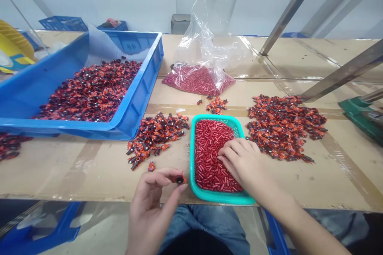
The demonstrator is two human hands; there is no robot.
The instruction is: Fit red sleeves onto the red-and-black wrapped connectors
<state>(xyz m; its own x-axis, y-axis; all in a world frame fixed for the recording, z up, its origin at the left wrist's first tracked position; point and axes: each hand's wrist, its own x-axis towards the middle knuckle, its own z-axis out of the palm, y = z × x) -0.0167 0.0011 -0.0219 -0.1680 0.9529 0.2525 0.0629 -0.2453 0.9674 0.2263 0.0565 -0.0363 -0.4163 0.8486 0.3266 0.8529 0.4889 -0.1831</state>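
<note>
Between the thumb and index finger of my left hand is a small black-and-orange plastic part, its round black end facing me. It is held in front of the table edge, left of a turquoise basket. Small red tubes fill that basket. My right hand reaches over the basket's right side, fingers bent together and tips down among the tubes. Whatever its fingertips pinch is hidden. One loose black-and-orange part lies just above my left hand.
Piles of black-and-orange parts lie left and right of the basket. Behind it sits a clear bag of red tubes. A large blue bin of parts stands at left. Metal posts slant across the right side.
</note>
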